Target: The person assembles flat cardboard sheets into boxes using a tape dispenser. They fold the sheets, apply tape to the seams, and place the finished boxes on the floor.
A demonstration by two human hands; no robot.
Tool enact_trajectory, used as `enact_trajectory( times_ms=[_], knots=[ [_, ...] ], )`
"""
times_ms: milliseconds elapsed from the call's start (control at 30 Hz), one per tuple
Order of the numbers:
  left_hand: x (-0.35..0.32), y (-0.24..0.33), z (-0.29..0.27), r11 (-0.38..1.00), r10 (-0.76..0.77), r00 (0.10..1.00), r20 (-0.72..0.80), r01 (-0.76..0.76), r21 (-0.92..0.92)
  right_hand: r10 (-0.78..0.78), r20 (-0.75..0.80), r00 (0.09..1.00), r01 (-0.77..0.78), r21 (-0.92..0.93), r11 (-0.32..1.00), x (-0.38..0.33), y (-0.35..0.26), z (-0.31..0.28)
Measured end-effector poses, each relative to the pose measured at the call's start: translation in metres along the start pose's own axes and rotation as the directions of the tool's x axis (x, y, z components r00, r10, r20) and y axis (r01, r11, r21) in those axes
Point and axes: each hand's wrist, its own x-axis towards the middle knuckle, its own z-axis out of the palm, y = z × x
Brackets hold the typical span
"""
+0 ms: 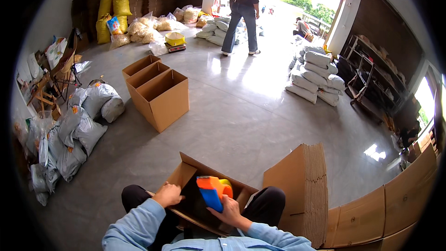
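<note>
Between my knees sits an open cardboard box (182, 175), its far flap standing up and its inside dark. My left hand (169, 195) is at the box's left edge, fingers curled over the cardboard. In my right hand (229, 213) is a tape dispenser (213, 192) with an orange body, a blue handle and a yellow roll of tape. The dispenser is held over the box opening, tilted, and hides part of the box's right side. Both my forearms are in light blue sleeves.
Flat cardboard boxes (302, 195) stand stacked to my right. Ahead left are open empty boxes (160, 100) in a row; grey plastic sacks (76, 130) heap at the left. More sacks (316, 74) are piled ahead right, near a metal rack (364, 67). A person (244, 14) stands near the doorway.
</note>
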Motion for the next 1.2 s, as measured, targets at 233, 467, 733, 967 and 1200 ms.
enact_trajectory(
  times_ms=[233, 467, 733, 967, 1200],
  knots=[
    [-0.062, -0.033, -0.023, 0.910, 0.385, 0.892, 0.235, -0.410, 0.065, 0.105, 0.094, 0.990, -0.133, 0.372, 0.919, 0.001, 0.024, 0.061],
    [-0.029, -0.003, -0.047, 0.949, 0.248, 0.946, 0.210, -0.281, 0.143, 0.373, 0.500, 0.781, -0.598, 0.773, 0.214, 0.010, 0.024, 0.039],
    [0.027, -0.011, -0.014, 0.895, 0.415, 0.905, -0.093, -0.388, 0.219, 0.226, 0.160, 0.961, -0.248, 0.859, 0.447, 0.086, 0.003, -0.058],
    [0.028, -0.026, 0.044, 0.944, -0.084, 0.860, -0.504, -0.094, -0.317, 0.616, -0.082, 0.784, -0.236, 0.877, 0.418, 0.114, 0.042, -0.038],
    [0.033, -0.037, 0.042, 0.823, -0.204, 0.858, -0.472, -0.111, -0.557, 0.626, -0.076, 0.776, -0.213, 0.903, 0.374, 0.069, 0.026, -0.010]
  ],
)
